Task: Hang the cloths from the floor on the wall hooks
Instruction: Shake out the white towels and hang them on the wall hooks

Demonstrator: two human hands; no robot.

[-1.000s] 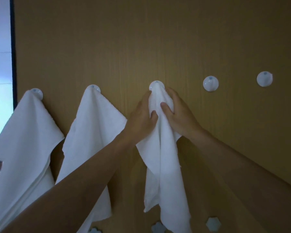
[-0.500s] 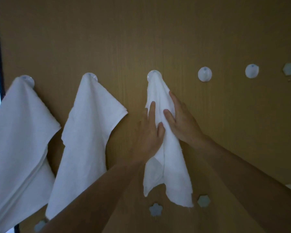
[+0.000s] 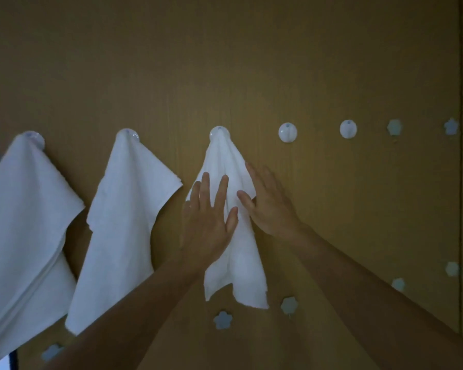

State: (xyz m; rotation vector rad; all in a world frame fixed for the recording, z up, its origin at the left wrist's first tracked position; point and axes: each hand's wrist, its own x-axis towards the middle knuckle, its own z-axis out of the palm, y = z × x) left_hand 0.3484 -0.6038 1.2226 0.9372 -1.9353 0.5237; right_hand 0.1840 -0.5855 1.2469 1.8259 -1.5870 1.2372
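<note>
Both hands have slid down from their pinch just under the third hook (image 3: pixel 219 132) and flattened. The left hand (image 3: pixel 209 217) lies with straight, spread fingers on the cloth (image 3: pixel 241 263) hanging below that hook, and the right hand (image 3: pixel 267 204) presses flat on its other edge, neither gripping anything. Only a small peak of fabric seems caught over the hook, so a downward drag from either palm could pull it off; two more cloths (image 3: pixel 126 222) hang left of that hook and two bare hooks (image 3: pixel 287 132) sit right of it.

Dim, warm-toned — slightly soft focus
</note>
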